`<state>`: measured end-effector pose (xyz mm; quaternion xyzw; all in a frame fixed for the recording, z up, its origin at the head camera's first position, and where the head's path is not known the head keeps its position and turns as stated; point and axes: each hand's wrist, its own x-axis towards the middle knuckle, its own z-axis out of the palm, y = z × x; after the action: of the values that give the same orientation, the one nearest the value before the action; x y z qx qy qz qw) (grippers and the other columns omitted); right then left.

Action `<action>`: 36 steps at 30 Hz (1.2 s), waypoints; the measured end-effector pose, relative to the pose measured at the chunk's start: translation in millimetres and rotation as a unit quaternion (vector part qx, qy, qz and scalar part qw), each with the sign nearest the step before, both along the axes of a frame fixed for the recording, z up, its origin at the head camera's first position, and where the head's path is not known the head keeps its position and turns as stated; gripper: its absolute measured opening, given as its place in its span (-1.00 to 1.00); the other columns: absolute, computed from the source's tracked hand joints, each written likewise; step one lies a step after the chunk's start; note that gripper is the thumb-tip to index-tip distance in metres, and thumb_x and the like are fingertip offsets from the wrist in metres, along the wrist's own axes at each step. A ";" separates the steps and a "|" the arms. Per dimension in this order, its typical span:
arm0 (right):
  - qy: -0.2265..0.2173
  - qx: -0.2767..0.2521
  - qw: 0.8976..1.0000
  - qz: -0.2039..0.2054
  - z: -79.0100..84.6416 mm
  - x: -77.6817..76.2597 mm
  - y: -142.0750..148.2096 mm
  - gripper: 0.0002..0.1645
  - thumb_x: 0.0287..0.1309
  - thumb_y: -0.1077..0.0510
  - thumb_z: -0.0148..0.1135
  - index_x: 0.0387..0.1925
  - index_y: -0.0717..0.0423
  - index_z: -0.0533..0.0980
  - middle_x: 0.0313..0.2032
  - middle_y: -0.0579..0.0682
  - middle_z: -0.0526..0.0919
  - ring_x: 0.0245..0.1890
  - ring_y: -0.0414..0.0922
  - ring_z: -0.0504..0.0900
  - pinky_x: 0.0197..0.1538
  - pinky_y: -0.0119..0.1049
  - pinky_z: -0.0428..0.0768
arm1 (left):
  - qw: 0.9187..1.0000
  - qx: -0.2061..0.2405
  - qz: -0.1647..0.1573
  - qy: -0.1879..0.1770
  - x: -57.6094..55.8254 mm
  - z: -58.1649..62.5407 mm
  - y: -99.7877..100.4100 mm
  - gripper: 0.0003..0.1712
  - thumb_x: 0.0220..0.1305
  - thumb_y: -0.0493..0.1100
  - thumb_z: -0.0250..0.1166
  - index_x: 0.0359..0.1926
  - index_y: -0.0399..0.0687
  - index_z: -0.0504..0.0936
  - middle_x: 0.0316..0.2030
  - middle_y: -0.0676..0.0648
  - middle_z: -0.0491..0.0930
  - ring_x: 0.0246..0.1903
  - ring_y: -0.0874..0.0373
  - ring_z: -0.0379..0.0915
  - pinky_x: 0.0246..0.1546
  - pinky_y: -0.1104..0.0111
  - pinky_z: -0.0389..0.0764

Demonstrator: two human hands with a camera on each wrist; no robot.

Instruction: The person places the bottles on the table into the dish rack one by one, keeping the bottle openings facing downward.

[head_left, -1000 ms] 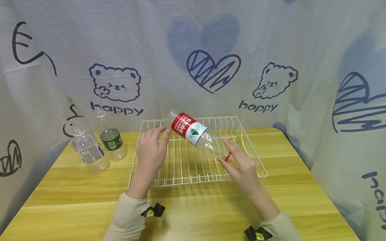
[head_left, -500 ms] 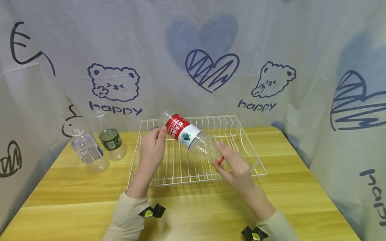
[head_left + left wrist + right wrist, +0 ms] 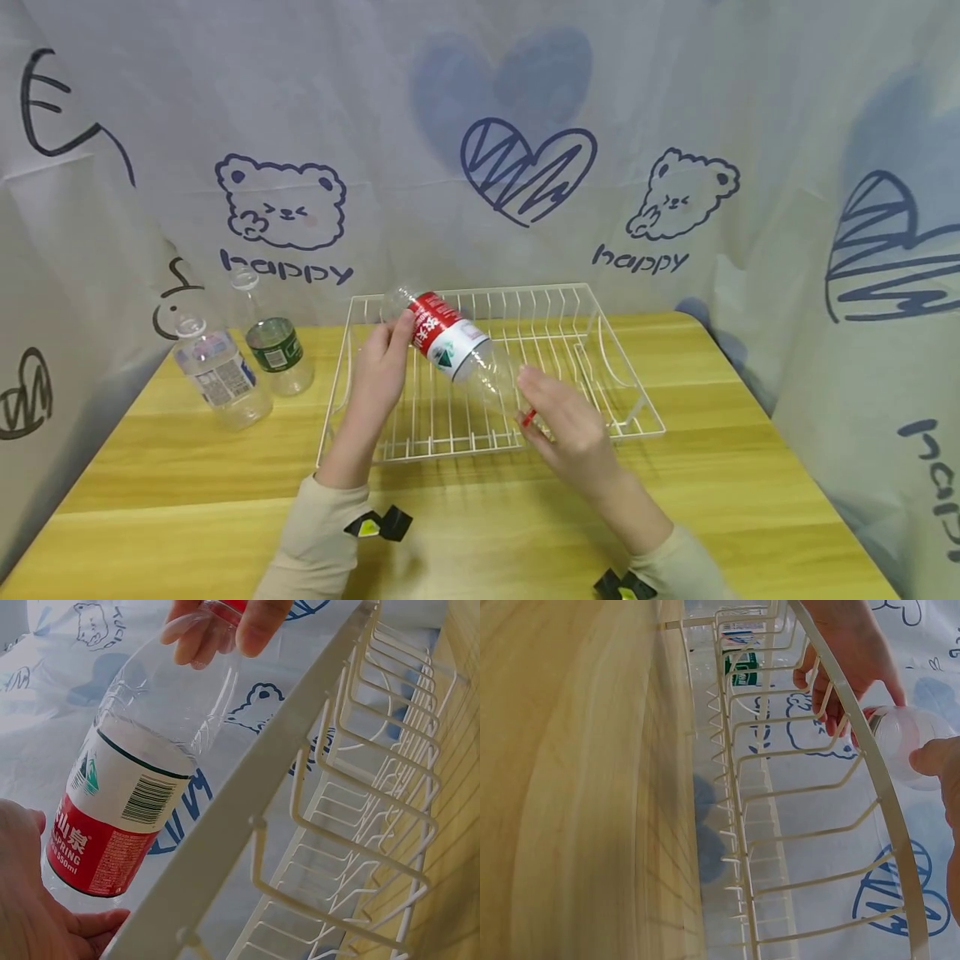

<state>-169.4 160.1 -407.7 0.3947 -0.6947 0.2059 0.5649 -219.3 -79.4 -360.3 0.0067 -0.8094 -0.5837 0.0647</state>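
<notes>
Over the last second the clear plastic bottle with a red-and-white label (image 3: 461, 354) has shifted toward the person's left and rolled a little, so its green emblem sits nearer the label's lower side. The right hand (image 3: 568, 421) has travelled across with the neck end, while the left hand (image 3: 381, 367) has hardly moved, its thumb now at the edge of the label.

Both hands grip the bottle, one at each end: the left is curled round the base end, the right pinches the neck by its red cap or ring (image 3: 529, 417). Holding it at both ends probably keeps the light, slick body steady and easy to turn. It is held slantwise above the white wire rack (image 3: 231, 817), base end higher and farther off in the head view, neck lower and nearer.

The left wrist looks fairly straight; the right hand slants inward, fingers over the neck, thumb below. The clear bottle with a green label (image 3: 275, 350) and the clear bottle with a white-and-purple label (image 3: 223, 379) stand close together beside the rack on the yellow wooden worktop (image 3: 480, 517), perhaps to leave the hands room.
</notes>
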 end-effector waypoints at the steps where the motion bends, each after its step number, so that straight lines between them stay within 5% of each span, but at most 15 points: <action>1: 0.006 0.002 1.000 -0.002 0.2 0.1 -0.1 -0.68 0.27 0.16 0.22 -0.13 0.38 0.59 -0.11 0.25 0.71 -0.16 0.11 0.71 0.08 -0.27 0.62 | 1.000 0.006 -0.003 -0.008 -0.4 0.3 0.2 -0.12 0.34 0.46 -0.12 0.22 -0.21 0.43 0.21 -0.26 0.48 0.20 -0.17 0.39 0.22 -0.07 0.39; 6: 0.030 0.012 0.999 -0.004 0.2 1.7 -0.7 -0.72 0.29 0.19 0.19 -0.14 0.38 0.60 -0.11 0.25 0.70 -0.15 0.10 0.71 0.05 -0.26 0.63 | 0.999 0.044 -0.011 -0.028 0.8 2.0 2.2 -0.17 0.37 0.42 -0.12 0.19 -0.22 0.40 0.13 -0.28 0.47 0.09 -0.11 0.39 0.13 0.02 0.40; 11: 0.049 0.014 0.999 0.008 0.5 3.2 -1.0 -0.77 0.23 0.27 0.20 -0.17 0.39 0.60 -0.14 0.26 0.70 -0.18 0.12 0.70 0.07 -0.26 0.63 | 0.995 0.099 -0.013 -0.002 -0.3 1.5 8.5 -0.38 0.38 0.28 0.00 -0.04 -0.24 0.42 -0.14 -0.17 0.49 -0.14 0.07 0.36 -0.02 0.25 0.38; 20: 0.077 0.025 0.997 0.008 7.2 4.0 0.5 -0.76 0.28 0.23 0.17 -0.17 0.36 0.60 -0.17 0.27 0.70 -0.19 0.13 0.71 0.01 -0.23 0.66 | 0.983 0.185 -0.014 0.002 2.1 5.9 8.4 -0.58 0.32 0.18 0.11 -0.25 -0.09 0.36 -0.30 0.04 0.39 -0.21 0.16 0.22 -0.19 0.33 0.23; 36: 0.038 0.025 0.999 -0.009 31.0 -0.2 36.4 -0.50 0.19 0.07 0.32 -0.04 0.46 0.55 -0.01 0.36 0.63 0.04 0.20 0.62 0.28 -0.22 0.49 | 0.969 0.223 -0.019 0.107 -11.9 49.1 31.7 -0.62 0.25 0.12 0.25 -0.34 0.01 0.29 -0.33 0.01 0.39 -0.26 0.19 0.28 -0.19 0.35 0.35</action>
<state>-169.6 196.5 -376.7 0.4099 -0.6813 0.1681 0.5827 -231.2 -47.8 -311.2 -0.0571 -0.6471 -0.7478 0.1370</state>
